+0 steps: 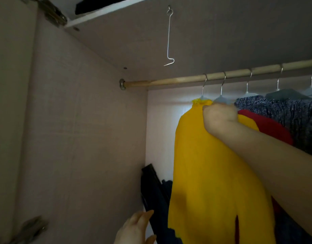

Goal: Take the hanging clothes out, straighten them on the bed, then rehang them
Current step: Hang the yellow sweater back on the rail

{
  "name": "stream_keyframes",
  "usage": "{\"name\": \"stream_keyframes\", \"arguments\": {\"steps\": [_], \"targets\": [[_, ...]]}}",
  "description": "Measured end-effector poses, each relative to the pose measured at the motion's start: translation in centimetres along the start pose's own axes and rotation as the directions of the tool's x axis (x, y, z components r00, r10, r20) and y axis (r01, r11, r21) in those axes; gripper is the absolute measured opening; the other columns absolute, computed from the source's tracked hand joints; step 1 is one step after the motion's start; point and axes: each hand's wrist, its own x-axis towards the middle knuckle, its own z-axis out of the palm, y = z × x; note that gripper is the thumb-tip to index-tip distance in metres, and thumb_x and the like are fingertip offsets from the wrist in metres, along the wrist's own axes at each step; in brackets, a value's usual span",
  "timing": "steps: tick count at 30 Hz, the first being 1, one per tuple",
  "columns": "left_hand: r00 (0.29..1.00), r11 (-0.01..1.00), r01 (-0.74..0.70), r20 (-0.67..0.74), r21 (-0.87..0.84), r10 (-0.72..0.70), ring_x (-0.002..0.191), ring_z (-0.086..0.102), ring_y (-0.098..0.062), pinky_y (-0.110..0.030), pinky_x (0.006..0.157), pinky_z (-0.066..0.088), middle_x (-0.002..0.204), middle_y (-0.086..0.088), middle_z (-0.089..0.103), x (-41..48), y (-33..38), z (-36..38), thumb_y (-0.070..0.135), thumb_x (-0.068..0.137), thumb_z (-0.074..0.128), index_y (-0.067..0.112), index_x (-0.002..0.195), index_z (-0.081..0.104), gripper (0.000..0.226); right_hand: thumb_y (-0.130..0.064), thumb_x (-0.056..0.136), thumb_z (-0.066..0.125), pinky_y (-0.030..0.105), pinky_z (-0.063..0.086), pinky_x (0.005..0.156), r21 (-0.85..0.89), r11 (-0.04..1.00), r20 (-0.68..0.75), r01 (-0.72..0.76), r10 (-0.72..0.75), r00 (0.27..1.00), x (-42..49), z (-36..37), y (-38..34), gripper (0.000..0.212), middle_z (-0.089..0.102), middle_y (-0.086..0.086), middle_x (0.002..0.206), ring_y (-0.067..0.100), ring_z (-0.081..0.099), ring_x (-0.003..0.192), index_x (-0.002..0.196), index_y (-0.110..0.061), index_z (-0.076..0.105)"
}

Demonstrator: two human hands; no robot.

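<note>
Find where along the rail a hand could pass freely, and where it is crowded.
Free: the stretch of rail between the wall bracket and the yellow top. Crowded: rightward, hangers and clothes bunch around the right hand.

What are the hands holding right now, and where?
The right hand grips the yellow fabric garment at its shoulder, near the neck; the left hand holds nothing.

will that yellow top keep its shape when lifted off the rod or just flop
Probably floppy: the yellow top drapes limp and bunches under the right hand gripping its shoulder. Likely light, since one thin wire hook carries it on the rod.
</note>
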Motion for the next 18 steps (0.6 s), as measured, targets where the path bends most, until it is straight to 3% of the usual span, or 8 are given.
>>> {"name": "stream_keyframes", "arguments": {"steps": [2,4,6,11,18], "targets": [[1.000,1.000,0.011,-0.019,0.017,-0.011,0.134,0.028,-0.004,-0.016,0.106,0.025,0.147,0.017,0.024,-0.9,0.1,0.0,0.045,0.089,0.050,0.045,0.142,0.017,0.062,-0.018,0.091,0.045,0.041,0.026,0.105,-0.131,0.990,0.003,0.047,-0.047,0.999,-1.7,0.5,-0.4,0.034,0.042,0.016,0.137,0.034,0.036,0.127,0.123,-0.019,0.055],[0.999,0.999,0.019,-0.046,0.030,-0.018,0.132,0.033,-0.009,-0.020,0.105,0.028,0.145,0.014,0.030,-2.1,0.0,-0.3,0.041,0.089,0.051,0.043,0.142,0.020,0.062,-0.024,0.091,0.044,0.045,0.018,0.110,-0.172,0.981,-0.013,0.090,-0.094,0.996,-3.9,1.2,-1.1,0.034,0.037,0.014,0.141,0.035,0.028,0.131,0.122,-0.024,0.056],[0.998,1.000,0.010,-0.069,0.011,-0.009,0.128,0.037,-0.015,-0.025,0.103,0.032,0.142,0.007,0.036,-3.7,-0.5,-0.7,0.038,0.090,0.052,0.035,0.142,0.026,0.058,-0.022,0.089,0.044,0.044,0.022,0.108,-0.101,0.985,-0.001,0.142,-0.143,0.990,-6.9,2.2,-2.6,0.035,0.043,0.009,0.133,0.031,0.034,0.126,0.122,-0.026,0.055],[0.997,0.998,0.046,-0.068,0.041,-0.043,0.126,0.041,-0.024,-0.032,0.102,0.036,0.141,-0.003,0.040,-9.6,-4.0,-1.4,0.032,0.090,0.051,0.023,0.141,0.032,0.056,-0.027,0.090,0.047,0.036,0.032,0.098,0.143,0.956,0.270,0.256,-0.287,0.919,-17.3,5.6,-9.3,0.040,0.047,0.003,0.128,0.025,0.041,0.120,0.130,-0.031,0.046],[0.980,0.977,0.178,0.070,0.119,-0.187,0.128,0.036,-0.023,-0.031,0.104,0.031,0.142,-0.005,0.038,-19.6,-10.2,-0.8,0.029,0.091,0.051,0.021,0.143,0.029,0.057,-0.033,0.089,0.050,0.036,0.045,0.087,0.494,0.804,0.326,0.331,-0.525,0.786,-32.7,7.8,-18.8,0.038,0.056,0.000,0.117,0.023,0.052,0.108,0.127,-0.030,0.050]]}}
